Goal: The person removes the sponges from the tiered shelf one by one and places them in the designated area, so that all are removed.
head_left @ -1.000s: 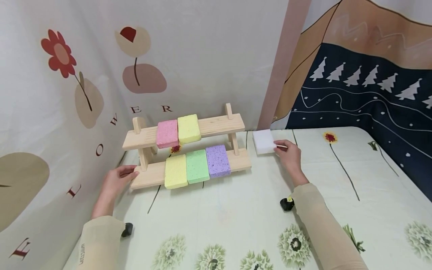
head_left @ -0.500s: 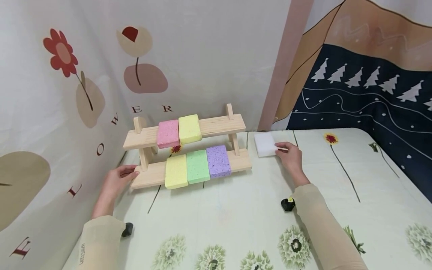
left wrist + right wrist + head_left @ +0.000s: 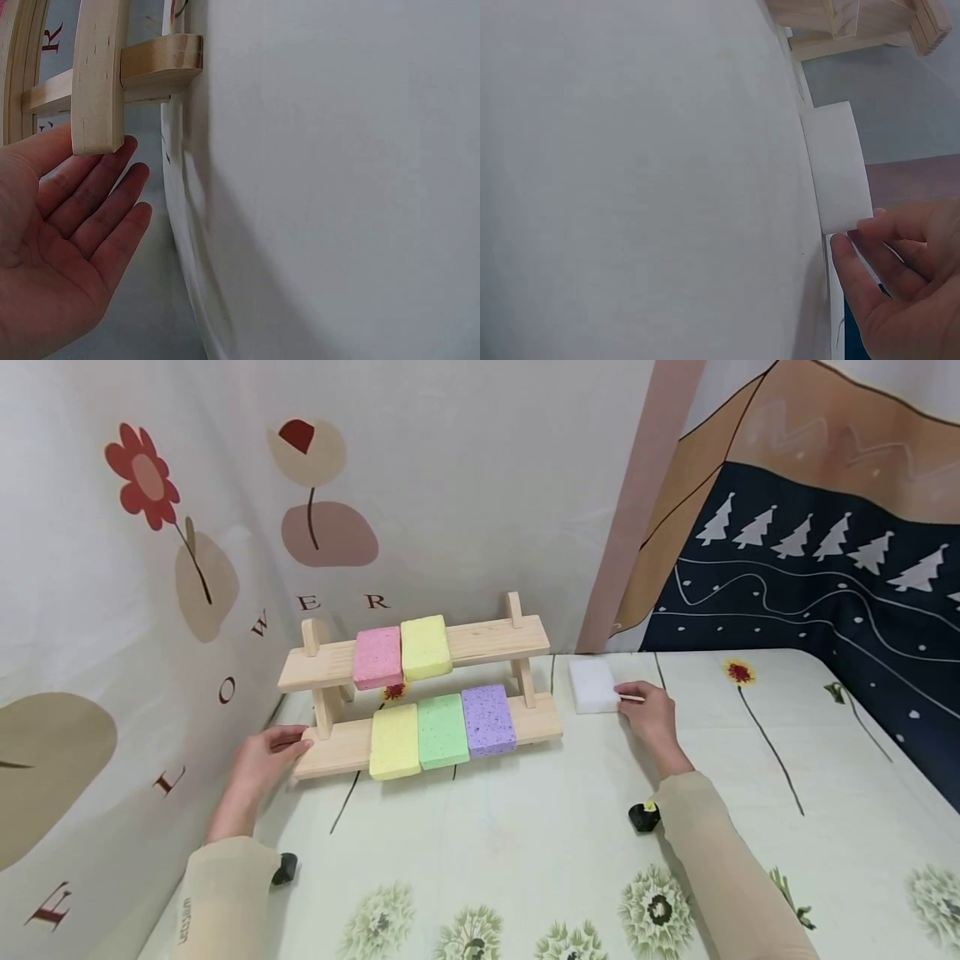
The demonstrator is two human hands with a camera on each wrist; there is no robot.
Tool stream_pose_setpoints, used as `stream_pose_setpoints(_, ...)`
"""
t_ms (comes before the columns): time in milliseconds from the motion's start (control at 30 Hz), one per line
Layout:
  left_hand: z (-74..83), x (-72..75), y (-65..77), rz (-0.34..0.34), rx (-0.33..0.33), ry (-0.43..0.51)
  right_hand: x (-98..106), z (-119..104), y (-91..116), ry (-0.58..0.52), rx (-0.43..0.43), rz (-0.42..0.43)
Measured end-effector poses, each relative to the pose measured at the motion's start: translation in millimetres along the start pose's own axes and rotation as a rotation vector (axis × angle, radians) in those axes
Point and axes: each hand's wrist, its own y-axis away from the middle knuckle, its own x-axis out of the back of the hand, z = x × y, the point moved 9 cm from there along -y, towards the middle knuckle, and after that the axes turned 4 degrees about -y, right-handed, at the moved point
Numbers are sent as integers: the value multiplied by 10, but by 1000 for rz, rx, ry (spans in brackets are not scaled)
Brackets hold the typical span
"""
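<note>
A two-tier wooden shelf [image 3: 540,727] stands at the back left. On its lower plank lie a yellow sponge [image 3: 395,743], a green sponge [image 3: 443,731] and a purple sponge [image 3: 489,721], side by side. The upper plank bears a pink sponge [image 3: 377,657] and another yellow sponge [image 3: 426,647]. My left hand [image 3: 258,768] pinches the lower plank's left end, thumb above and fingers beneath. To the right of the shelf, a smooth white sponge [image 3: 592,685] rests on the table. The thumb and index finger of my right hand [image 3: 651,718] pinch its right edge.
The table wears a pale cloth [image 3: 495,843] printed with flowers. A white curtain [image 3: 465,485] with flower shapes and letters hangs close behind the shelf and along the left. A dark tree-patterned cloth [image 3: 795,585] closes off the back right.
The white sponge has come down slightly and nearer together with my right hand, and sits flatter. My left hand stays at the shelf end. The head view shifts a little.
</note>
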Motion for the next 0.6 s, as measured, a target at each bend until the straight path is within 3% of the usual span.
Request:
stream_pose_setpoints(367,-7,5,5,-1,22,-2,59,-77,5,-25,21,14)
stream_pose_setpoints(600,-6,2,0,-5,-12,-8,133,-193,23,-27,66,6)
